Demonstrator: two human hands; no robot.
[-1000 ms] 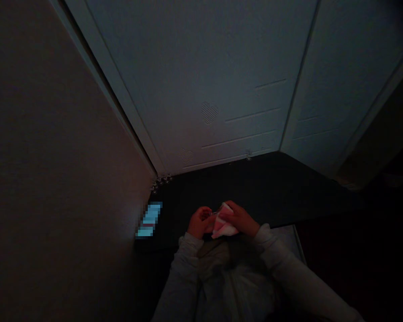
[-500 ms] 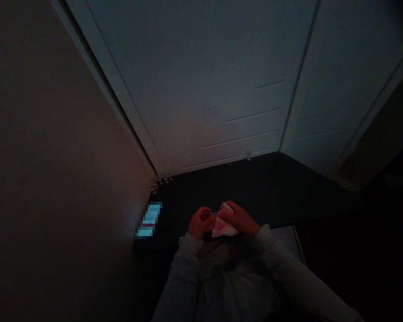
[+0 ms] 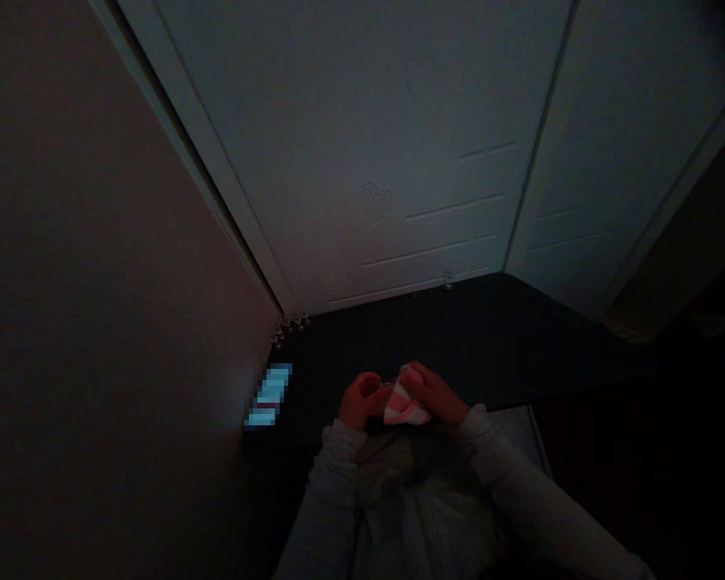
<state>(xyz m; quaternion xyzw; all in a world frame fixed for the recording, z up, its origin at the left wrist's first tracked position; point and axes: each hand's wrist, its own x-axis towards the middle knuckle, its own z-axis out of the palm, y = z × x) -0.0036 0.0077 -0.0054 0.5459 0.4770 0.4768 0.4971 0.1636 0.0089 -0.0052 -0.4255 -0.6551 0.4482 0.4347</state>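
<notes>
The scene is dim. My left hand (image 3: 358,400) has its fingers curled around a small, clear, shiny piece (image 3: 387,385), whose kind is too dark to make out. A pink and white cloth (image 3: 406,407) is gripped in my right hand (image 3: 432,392) and hangs down below the fingers. The cloth's upper end meets the shiny piece between both hands, just above the dark tabletop (image 3: 495,346). My fingers hide most of the piece.
Several small shiny pieces (image 3: 290,326) cluster in the table's back left corner. Another clear piece (image 3: 448,279) stands by the white panel (image 3: 338,145) behind. A lit, pixelated screen (image 3: 269,395) lies at the left edge, beside the wall (image 3: 97,282).
The cloth has shifted slightly in my right hand, and more of its pink stripes show. My left hand stays nearly in place.
</notes>
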